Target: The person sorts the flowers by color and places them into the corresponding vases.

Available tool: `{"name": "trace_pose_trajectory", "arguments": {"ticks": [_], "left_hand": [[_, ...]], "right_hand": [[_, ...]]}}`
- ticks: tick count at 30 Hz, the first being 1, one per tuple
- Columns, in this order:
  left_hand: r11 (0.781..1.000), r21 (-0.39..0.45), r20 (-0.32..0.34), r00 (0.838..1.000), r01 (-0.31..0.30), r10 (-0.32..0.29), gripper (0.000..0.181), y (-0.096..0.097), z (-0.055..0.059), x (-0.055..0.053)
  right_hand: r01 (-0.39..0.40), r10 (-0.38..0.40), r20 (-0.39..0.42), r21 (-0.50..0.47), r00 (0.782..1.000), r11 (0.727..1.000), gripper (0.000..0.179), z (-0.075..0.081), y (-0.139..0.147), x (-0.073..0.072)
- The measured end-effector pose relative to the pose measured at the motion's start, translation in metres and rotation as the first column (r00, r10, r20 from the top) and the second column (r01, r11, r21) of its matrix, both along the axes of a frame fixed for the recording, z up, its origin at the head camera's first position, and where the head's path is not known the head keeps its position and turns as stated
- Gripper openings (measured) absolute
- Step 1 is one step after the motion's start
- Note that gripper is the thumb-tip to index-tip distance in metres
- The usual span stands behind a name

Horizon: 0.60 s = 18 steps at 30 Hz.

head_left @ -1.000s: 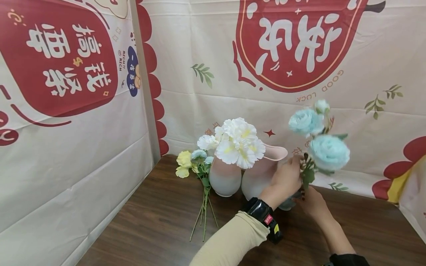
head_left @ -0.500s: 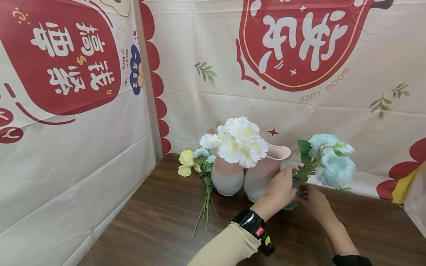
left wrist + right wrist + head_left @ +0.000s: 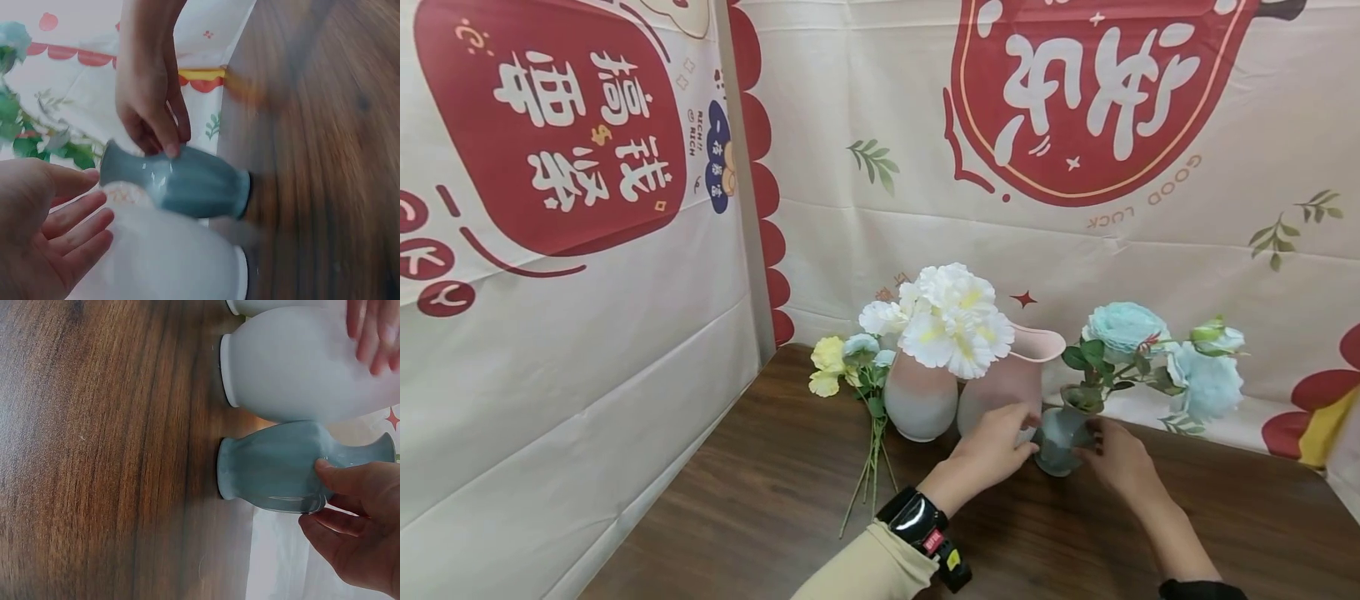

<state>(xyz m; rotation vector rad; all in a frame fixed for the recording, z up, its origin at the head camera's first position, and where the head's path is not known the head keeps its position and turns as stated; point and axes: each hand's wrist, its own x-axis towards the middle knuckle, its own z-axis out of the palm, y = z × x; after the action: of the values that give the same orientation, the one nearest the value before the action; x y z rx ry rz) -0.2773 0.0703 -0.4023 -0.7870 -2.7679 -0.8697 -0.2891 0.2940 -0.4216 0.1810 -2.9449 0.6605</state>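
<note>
A small blue-green vase (image 3: 1060,450) stands upright on the table, with light blue roses (image 3: 1126,327) leaning out of its mouth to the right. My right hand (image 3: 1122,464) holds this vase at its side; in the right wrist view the thumb lies on the glazed body (image 3: 275,464) and the fingers are behind it. My left hand (image 3: 991,450) is off the blue-green vase, in front of the larger pink-and-white vase (image 3: 1026,379). Its fingers are loosely extended and hold nothing in the left wrist view, where the hand (image 3: 31,219) is near the small vase's rim.
Another pink-and-white vase (image 3: 920,408) stands left of the larger one, below white ruffled flowers (image 3: 958,325). Yellow and blue flowers (image 3: 829,354) with long green stems (image 3: 872,458) lie on the brown table (image 3: 760,508). Printed cloth (image 3: 820,233) hangs behind and at the left.
The blue roses have come down into the small vase and now spread to the right. My left hand has let go of them and drawn back left. My right hand stays at the vase.
</note>
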Motion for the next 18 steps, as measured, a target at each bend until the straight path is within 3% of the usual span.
{"name": "trace_pose_trajectory", "arguments": {"ticks": [4, 11, 18], "left_hand": [[1.0, 0.0, 0.029, 1.0, -0.004, 0.003, 0.023, -0.024, -0.006, 0.001], [0.997, 0.079, 0.041, 0.999, 0.004, -0.007, 0.014, -0.071, -0.02, -0.003], [0.99, 0.131, 0.094, 0.995, -0.05, 0.038, 0.008, -0.122, -0.034, -0.01]], "right_hand": [[-0.007, 0.007, -0.012, -0.002, 1.0, 1.0, 0.057, -0.002, 0.003, 0.001], [-0.011, 0.011, -0.022, -0.003, 1.0, 1.0, 0.057, -0.006, 0.006, -0.001], [-0.006, 0.006, -0.002, -0.003, 1.0, 1.0, 0.058, -0.001, 0.002, 0.0]]}}
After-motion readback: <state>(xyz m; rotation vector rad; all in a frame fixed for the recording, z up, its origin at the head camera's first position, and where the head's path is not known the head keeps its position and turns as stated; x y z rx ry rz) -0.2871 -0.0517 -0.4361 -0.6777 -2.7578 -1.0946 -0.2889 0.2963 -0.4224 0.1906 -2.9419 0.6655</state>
